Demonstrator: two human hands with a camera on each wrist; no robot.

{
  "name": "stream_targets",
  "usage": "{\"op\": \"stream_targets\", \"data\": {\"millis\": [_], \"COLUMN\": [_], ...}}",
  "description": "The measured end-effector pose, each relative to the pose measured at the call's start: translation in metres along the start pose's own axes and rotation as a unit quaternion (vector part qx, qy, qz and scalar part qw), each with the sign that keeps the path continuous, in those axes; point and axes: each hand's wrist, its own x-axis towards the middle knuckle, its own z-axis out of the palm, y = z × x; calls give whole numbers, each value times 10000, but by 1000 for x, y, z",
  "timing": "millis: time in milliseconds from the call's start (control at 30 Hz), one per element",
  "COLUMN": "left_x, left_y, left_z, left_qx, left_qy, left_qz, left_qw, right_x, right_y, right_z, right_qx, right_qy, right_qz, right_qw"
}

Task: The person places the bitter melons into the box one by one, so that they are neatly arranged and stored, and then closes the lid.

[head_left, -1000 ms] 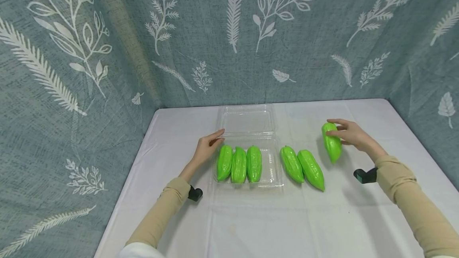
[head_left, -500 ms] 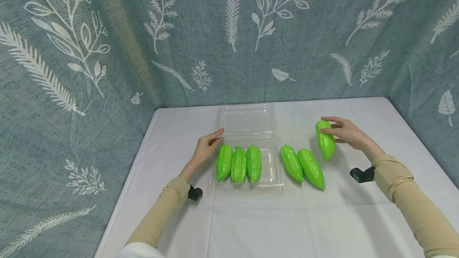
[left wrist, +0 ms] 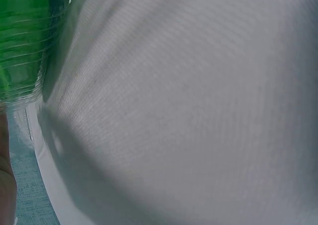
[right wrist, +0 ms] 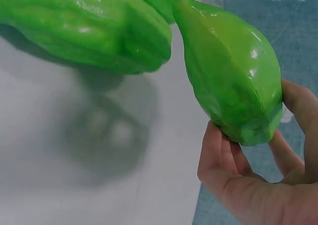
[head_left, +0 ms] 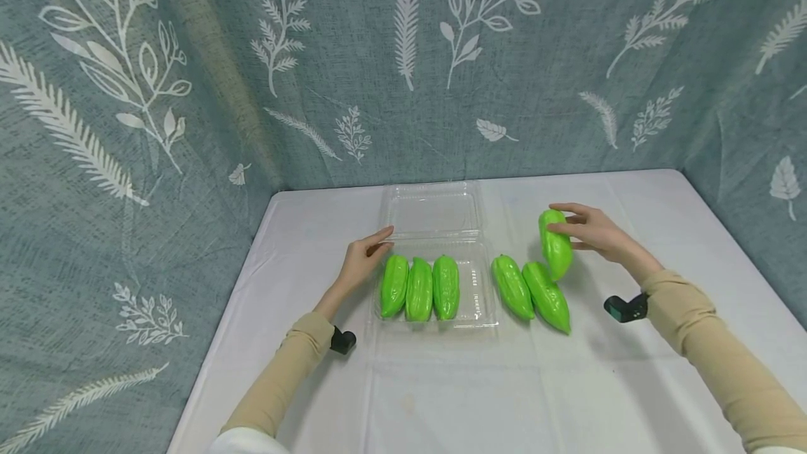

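In the head view my right hand (head_left: 589,232) grips a glossy green ridged fruit (head_left: 555,247) by its blunt end, above the table. Its pointed tip is free in the right wrist view, where the thumb and fingers surround the base of the fruit (right wrist: 233,76). Two similar fruits (head_left: 512,287) lie side by side just below it. My left hand (head_left: 362,258) rests at the left edge of a clear plastic clamshell box (head_left: 476,293), near the hinge, fingers extended. Three green fruits (head_left: 419,291) stand in a row in the box's left and middle part.
The box's clear lid (head_left: 432,210) lies folded back toward the rear. A white cloth covers the table (head_left: 441,398). Blue-green curtains (head_left: 353,54) with white leaf prints hang behind and at both sides. A dark wrist camera (head_left: 626,308) hangs below the right sleeve.
My right hand has moved left with the green ridged fruit, which now overlaps the upper end of a fruit on the table. The left hand and the box have stayed put.
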Motion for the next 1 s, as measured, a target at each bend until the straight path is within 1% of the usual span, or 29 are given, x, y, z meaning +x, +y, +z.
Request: {"op": "stream_targets", "data": {"millis": [233,600,833,1000], "left_x": [0,0,0,1], "left_y": [1,2,3,3], "left_z": [0,1,1,1], "left_qx": [53,96,111,100], "left_qy": [13,25,20,12], "left_qz": [28,-80,-65,-28], "left_qw": [10000,9999,9999,9999], "right_x": [2,2,3,2], "right_y": [-7,-15,-20,-24], "right_z": [10,20,29,34], "right_qx": [121,317,391,590], "right_qy": [11,12,-25,-76], "right_qz": [-75,-132,-175,-194], "right_qw": [9999,9994,9991,9980]}}
